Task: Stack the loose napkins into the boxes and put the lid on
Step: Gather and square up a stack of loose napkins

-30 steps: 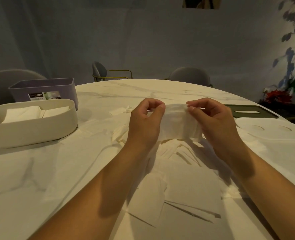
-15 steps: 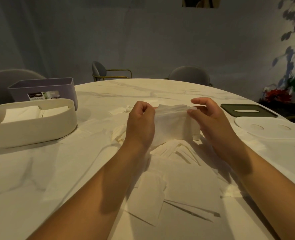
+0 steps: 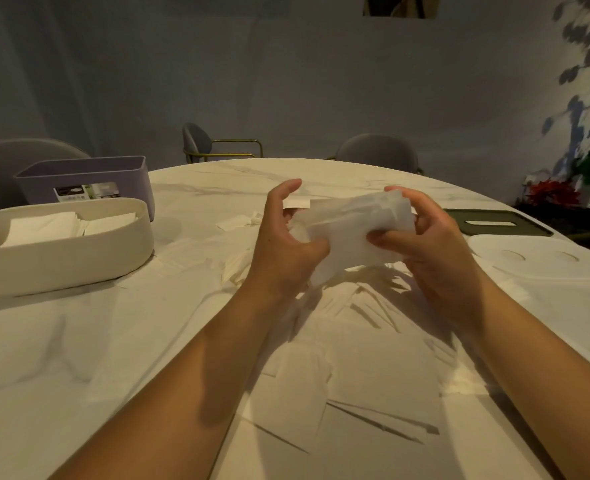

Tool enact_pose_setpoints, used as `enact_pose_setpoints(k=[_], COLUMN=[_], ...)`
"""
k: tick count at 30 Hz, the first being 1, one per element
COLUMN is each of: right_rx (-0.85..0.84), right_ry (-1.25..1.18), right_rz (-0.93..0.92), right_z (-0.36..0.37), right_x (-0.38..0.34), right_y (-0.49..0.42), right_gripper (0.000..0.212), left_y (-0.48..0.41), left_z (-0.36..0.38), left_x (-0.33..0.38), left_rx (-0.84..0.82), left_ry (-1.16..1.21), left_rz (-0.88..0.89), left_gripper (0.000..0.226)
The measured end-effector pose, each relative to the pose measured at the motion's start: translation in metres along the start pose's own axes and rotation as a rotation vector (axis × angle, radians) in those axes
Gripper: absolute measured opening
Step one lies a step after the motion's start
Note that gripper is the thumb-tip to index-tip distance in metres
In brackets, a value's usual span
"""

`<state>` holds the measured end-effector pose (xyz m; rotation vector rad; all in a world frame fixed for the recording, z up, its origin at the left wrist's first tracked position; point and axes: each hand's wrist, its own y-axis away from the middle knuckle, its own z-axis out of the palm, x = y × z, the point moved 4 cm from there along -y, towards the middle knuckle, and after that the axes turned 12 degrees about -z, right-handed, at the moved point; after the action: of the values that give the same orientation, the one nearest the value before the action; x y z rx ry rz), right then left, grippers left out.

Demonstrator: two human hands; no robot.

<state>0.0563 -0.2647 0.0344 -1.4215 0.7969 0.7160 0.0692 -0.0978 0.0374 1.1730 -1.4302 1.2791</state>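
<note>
Looking down from the head camera, I see both hands raised at the middle of the frame with a napkin bundle point(image 3: 352, 233) between them. The right hand point(image 3: 435, 258) pinches the bundle's right end, thumb on the near face and fingers curled over the far edge. The left hand point(image 3: 286, 244) cups the left end more loosely: its thumb lies against the near face, the other fingers curve behind, and the forefinger stands lifted clear. The bundle hangs above the table point(image 3: 61, 348), not in any box.

At the left of the frame sits a cream oval box point(image 3: 61, 271) with two low piles of folded napkins inside. I'd call it partly filled. Just behind it, in the upper left, stands a purple box point(image 3: 89, 171), and from here I cannot see into it. Loose napkins point(image 3: 286, 393) lie scattered across the middle and lower part of the frame, under and ahead of the forearms, and there are plenty of them. At the right edge a white lid point(image 3: 535, 261) lies flat on the table, and beyond it a dark green lid point(image 3: 494, 225), both well apart from the boxes.

My guess is the job is somewhere in its early-to-middle stretch: some stacking is done, this bundle has to go in, much of the scatter needs gathering, and both lids are yet to be fitted.
</note>
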Motion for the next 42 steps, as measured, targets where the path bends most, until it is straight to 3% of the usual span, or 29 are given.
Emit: enact_pose_setpoints(k=[3, 5, 8, 11, 17, 22, 27, 31, 35, 42], right_rx=[-0.089, -0.129, -0.143, -0.131, -0.109, -0.059, -0.062, -0.068, -0.079, -0.127], right_ry=[-0.049, -0.045, -0.024, -0.002, 0.072, 0.148, 0.207, 0.225, 0.206, 0.122], right_rz=[0.063, 0.064, 0.042, 0.045, 0.082, 0.064, 0.004, -0.016, 0.032, 0.114], right_z=[0.004, 0.008, 0.008, 0.007, 0.002, -0.002, 0.0, 0.0, -0.001, -0.001], right_x=[0.003, 0.003, 0.003, 0.003, 0.006, 0.006, 0.002, 0.001, 0.003, 0.008], right_y=[0.002, 0.004, 0.005, 0.003, 0.002, -0.002, -0.003, -0.001, -0.001, 0.0], right_gripper=[0.043, 0.038, 0.035, 0.037, 0.051, 0.044, 0.039, 0.039, 0.039, 0.034], left_y=[0.0, 0.0, 0.002, -0.002, -0.001, -0.002, 0.0, 0.0, 0.0, 0.001], left_z=[0.0, 0.004, 0.005, 0.006, 0.007, 0.005, 0.006, 0.006, 0.006, 0.003], left_x=[-0.002, -0.004, -0.001, -0.001, -0.004, -0.005, -0.001, -0.002, -0.002, -0.009], left_rx=[-0.076, -0.137, -0.079, 0.015, 0.079, 0.083, 0.063, 0.063, 0.073, 0.06], left_ry=[0.087, 0.181, 0.288, 0.211, 0.164, 0.179, 0.19, 0.148, 0.121, 0.282], left_rz=[-0.061, -0.105, -0.18, -0.162, -0.242, -0.251, -0.274, -0.275, -0.286, -0.406], left_gripper=[0.06, 0.038, 0.003, 0.017, 0.016, 0.019, 0.007, 0.018, 0.02, 0.014])
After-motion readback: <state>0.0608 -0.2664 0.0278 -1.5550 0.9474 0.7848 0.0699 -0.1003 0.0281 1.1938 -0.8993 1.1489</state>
